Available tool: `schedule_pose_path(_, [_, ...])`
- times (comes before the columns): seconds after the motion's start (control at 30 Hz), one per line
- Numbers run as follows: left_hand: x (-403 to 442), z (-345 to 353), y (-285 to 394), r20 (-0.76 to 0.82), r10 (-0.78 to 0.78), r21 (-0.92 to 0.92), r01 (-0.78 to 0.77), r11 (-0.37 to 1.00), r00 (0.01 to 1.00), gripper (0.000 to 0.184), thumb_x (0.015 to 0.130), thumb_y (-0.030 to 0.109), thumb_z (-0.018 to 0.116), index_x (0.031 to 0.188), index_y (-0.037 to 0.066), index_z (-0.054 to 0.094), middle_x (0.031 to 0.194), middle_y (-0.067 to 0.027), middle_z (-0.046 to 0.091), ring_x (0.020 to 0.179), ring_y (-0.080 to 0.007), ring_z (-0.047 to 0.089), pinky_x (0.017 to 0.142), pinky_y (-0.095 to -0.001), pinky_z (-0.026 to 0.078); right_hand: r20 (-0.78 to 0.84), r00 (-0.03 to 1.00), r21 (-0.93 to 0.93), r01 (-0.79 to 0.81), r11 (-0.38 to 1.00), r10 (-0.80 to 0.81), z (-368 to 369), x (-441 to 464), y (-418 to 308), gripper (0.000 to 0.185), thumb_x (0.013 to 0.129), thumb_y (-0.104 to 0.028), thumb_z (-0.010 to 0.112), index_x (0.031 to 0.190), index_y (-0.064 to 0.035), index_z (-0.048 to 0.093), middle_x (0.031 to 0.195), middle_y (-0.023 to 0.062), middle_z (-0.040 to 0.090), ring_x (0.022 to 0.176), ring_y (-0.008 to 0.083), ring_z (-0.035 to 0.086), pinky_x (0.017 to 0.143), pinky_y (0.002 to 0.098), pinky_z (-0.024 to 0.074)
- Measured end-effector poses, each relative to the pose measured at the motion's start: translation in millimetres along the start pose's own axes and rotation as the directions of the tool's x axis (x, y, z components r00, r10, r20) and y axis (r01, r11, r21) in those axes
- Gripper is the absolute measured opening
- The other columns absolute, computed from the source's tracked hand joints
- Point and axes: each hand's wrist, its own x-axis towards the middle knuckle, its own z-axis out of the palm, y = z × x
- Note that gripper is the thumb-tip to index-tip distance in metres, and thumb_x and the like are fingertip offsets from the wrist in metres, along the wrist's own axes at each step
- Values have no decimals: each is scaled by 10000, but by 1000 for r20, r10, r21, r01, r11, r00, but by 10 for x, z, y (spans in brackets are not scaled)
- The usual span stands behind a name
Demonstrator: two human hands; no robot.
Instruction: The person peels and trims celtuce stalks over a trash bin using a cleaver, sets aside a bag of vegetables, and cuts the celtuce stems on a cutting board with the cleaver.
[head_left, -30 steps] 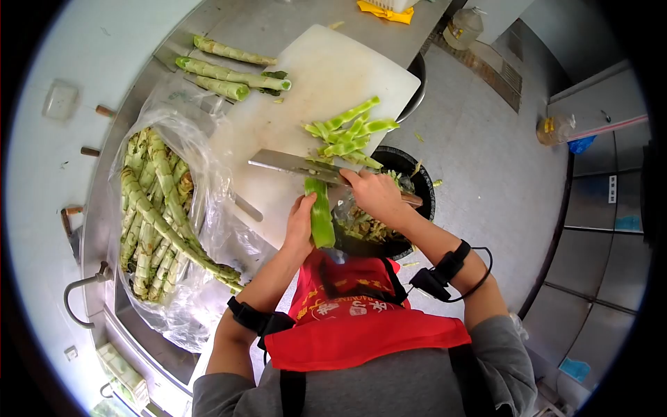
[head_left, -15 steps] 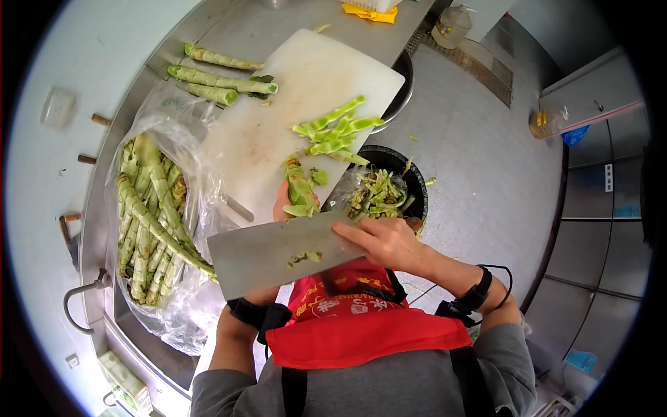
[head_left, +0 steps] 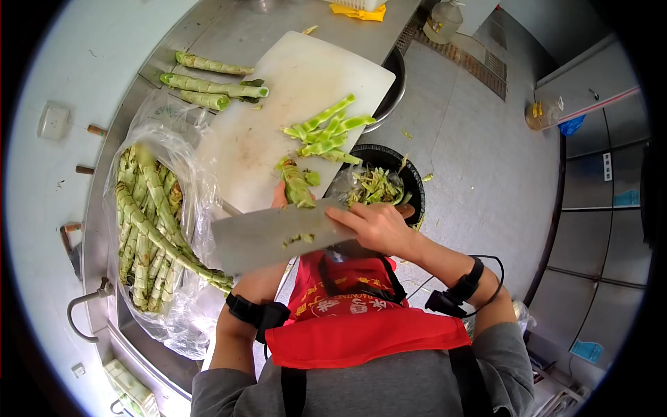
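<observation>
My right hand [head_left: 381,228] is closed around a wide cleaver [head_left: 264,240], its forefinger stretched along the flat of the blade. Scraps of peel cling to the blade. Behind the cleaver, my left hand [head_left: 279,195] grips a celtuce stem [head_left: 297,183] near the edge of the white cutting board [head_left: 243,135]; most of that hand is hidden by the blade. The stem's upper end is partly peeled, and a small green scrap [head_left: 312,178] lies beside it. Long green peel strips [head_left: 326,128] lie on the board just beyond.
Unpeeled celtuce stems [head_left: 149,229] fill a clear plastic bag [head_left: 201,240] at the left, over the sink. Several more stems [head_left: 212,89] lie at the board's far left. A black bin [head_left: 417,184] of peelings stands right of the board, a metal basin [head_left: 392,97] beyond it.
The view has shifted slightly. The cleaver stays at the near end of the celtuce stem, and both hands keep their hold.
</observation>
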Motion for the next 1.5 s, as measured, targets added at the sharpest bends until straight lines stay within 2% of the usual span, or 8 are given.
schedule_pose_path(0.07, [70, 199, -79, -199, 141, 48, -134, 990, 970, 382, 940, 377, 368, 1083, 83, 566, 944, -102, 631, 844, -248, 621, 741, -381, 536, 39, 997, -42, -59, 997, 60, 101, 53, 122, 411, 751, -127, 594, 1157, -172, 558, 734, 69, 550, 526, 261, 599, 444, 370, 477])
schedule_pose_path(0.27, [-30, 367, -77, -243, 125, -201, -176, 964, 962, 349, 957, 338, 387, 1189, 106, 508, 1107, -80, 590, 984, -251, 583, 841, -419, 500, 72, 990, 54, -122, 991, 118, 107, 193, 172, 385, 758, -111, 597, 1141, -134, 571, 724, 92, 580, 583, 297, 611, 516, 400, 496])
schedule_pose_path(0.37, [-65, 358, -19, -322, 83, -131, -131, 983, 943, 371, 977, 346, 332, 1210, 107, 493, 1139, -78, 577, 1026, -251, 564, 871, -435, 480, 28, 987, 379, -157, 912, 159, 94, 235, 243, 324, 779, -103, 595, 1102, -94, 593, 726, 129, 602, 642, 338, 607, 576, 404, 498])
schedule_pose_path(0.47, [-62, 542, -5, -388, 57, -120, -112, 986, 920, 354, 969, 380, 312, 1097, 114, 509, 944, -63, 566, 788, -216, 539, 644, -356, 454, 285, 886, 590, -462, 662, 365, 37, 288, 337, 283, 790, -82, 607, 1073, -63, 617, 740, 173, 613, 635, 329, 594, 599, 392, 487])
schedule_pose_path(0.67, [54, 455, -45, -284, 79, -208, -142, 968, 956, 389, 945, 365, 354, 1181, 93, 503, 1080, -111, 589, 929, -264, 582, 768, -404, 505, 37, 992, 178, -122, 976, 118, -64, 264, 155, 338, 771, -103, 641, 1106, -96, 602, 756, 115, 612, 605, 292, 598, 540, 387, 496])
schedule_pose_path(0.97, [-89, 554, 38, -274, 113, -137, -155, 978, 955, 421, 947, 370, 392, 1259, 96, 463, 1219, -119, 532, 1097, -289, 538, 930, -451, 472, 67, 995, -70, -70, 995, 74, 208, 411, 317, 437, 745, -96, 603, 1175, -160, 563, 741, 82, 600, 566, 288, 610, 475, 393, 493])
schedule_pose_path(1.2, [-51, 515, 32, -292, 121, -154, -172, 973, 949, 396, 909, 402, 420, 1183, 137, 525, 1106, -86, 608, 928, -257, 622, 660, -353, 559, 16, 1000, -66, -21, 998, 22, 371, 485, 438, 417, 731, -114, 591, 1146, -136, 561, 702, 85, 577, 536, 265, 606, 453, 371, 479])
schedule_pose_path(1.5, [-54, 595, 58, -375, 92, -156, -160, 975, 922, 359, 944, 414, 359, 1091, 140, 537, 886, -72, 608, 682, -220, 564, 506, -313, 429, 39, 998, -67, -52, 996, 55, 480, 626, 567, 376, 760, -122, 567, 1137, -126, 564, 705, 81, 586, 573, 267, 624, 474, 370, 493])
